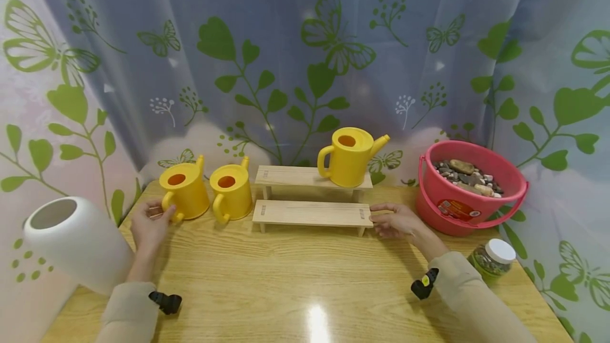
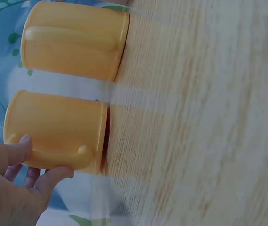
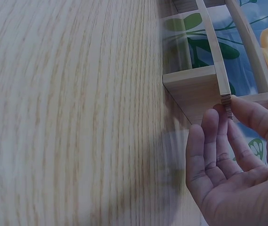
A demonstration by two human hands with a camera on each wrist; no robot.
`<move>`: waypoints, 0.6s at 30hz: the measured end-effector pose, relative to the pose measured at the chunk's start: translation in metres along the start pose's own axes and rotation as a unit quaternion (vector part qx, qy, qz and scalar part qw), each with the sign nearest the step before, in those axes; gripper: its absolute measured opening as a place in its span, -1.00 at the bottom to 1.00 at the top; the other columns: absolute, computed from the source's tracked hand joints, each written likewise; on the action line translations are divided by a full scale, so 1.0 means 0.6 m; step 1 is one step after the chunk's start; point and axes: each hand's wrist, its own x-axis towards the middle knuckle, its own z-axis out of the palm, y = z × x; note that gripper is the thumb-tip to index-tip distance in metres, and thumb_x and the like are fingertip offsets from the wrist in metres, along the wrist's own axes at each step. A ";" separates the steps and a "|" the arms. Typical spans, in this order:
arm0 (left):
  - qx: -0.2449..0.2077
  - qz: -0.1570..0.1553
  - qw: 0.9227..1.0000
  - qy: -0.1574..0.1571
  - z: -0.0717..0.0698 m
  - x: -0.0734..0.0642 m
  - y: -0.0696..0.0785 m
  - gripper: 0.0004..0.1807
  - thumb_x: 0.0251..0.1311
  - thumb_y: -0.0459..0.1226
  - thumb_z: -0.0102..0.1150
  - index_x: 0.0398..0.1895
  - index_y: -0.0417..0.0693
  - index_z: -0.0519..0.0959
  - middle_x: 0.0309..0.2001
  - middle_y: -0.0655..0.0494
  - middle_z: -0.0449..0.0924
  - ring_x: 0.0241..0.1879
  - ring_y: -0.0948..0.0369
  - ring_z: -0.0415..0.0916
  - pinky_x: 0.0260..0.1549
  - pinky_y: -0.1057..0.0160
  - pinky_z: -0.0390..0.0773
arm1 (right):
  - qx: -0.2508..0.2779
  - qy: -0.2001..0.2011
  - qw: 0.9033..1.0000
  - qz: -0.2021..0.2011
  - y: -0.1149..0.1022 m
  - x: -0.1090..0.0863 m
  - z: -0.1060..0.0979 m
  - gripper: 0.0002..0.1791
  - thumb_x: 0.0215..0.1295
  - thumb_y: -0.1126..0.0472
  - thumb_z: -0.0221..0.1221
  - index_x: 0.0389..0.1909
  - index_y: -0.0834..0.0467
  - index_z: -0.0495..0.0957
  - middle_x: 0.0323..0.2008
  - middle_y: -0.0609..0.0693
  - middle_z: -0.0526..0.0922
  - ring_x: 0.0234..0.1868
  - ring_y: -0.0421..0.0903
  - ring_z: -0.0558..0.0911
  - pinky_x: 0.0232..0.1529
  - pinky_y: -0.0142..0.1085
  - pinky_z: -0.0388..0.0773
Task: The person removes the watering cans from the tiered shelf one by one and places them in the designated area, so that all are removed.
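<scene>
My left hand (image 1: 151, 225) holds the leftmost yellow watering can (image 1: 187, 200) by its handle. In the left wrist view the thumb lies on the handle (image 2: 54, 157) and the other fingers reach around behind it. A second yellow watering can (image 1: 237, 195) stands just to its right. My right hand (image 1: 396, 221) pinches the right end of the low front wooden stand (image 1: 310, 213), thumb above the board and fingertips (image 3: 211, 120) under it. Behind it is a taller wooden stand (image 1: 286, 175), with a third yellow watering can (image 1: 352, 158) on its right end, spout pointing right.
A pink bucket (image 1: 443, 195) of stones stands at the back right, with a white-lidded jar (image 1: 493, 258) in front of it. At the left edge is a white vase (image 1: 86, 247). A patterned curtain (image 1: 286, 25) hangs behind the wooden table (image 1: 267, 285).
</scene>
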 end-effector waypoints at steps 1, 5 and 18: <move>0.004 0.003 1.000 -0.001 0.000 -0.001 -0.001 -0.61 0.36 -0.24 0.38 0.13 -0.27 0.56 0.05 -0.27 0.69 -0.54 0.72 0.36 -0.51 0.66 0.50 | 0.001 0.000 1.000 0.000 0.000 0.000 0.000 -0.40 0.46 0.24 0.32 0.44 0.30 0.43 -0.44 -0.11 0.77 -0.44 -0.24 0.72 -0.31 -0.34 0.79; 0.007 0.017 1.000 -0.017 0.001 -0.001 -0.002 -0.58 0.36 -0.25 0.38 0.15 -0.33 0.54 0.14 -0.41 0.64 -0.52 0.72 0.34 -0.50 0.67 0.48 | 0.003 -0.002 1.000 0.000 0.000 0.000 -0.001 -0.41 0.46 0.24 0.31 0.43 0.30 0.43 -0.45 -0.10 0.77 -0.44 -0.24 0.72 -0.32 -0.34 0.78; -0.084 0.111 0.990 -0.002 0.002 -0.021 0.121 -0.43 0.44 -0.19 0.32 0.42 -0.21 0.47 0.32 -0.17 0.55 0.27 0.07 0.49 0.45 0.04 0.54 | 0.004 -0.003 1.000 0.000 -0.001 -0.002 0.000 -0.41 0.46 0.25 0.31 0.44 0.31 0.42 -0.46 -0.09 0.78 -0.45 -0.24 0.73 -0.32 -0.34 0.79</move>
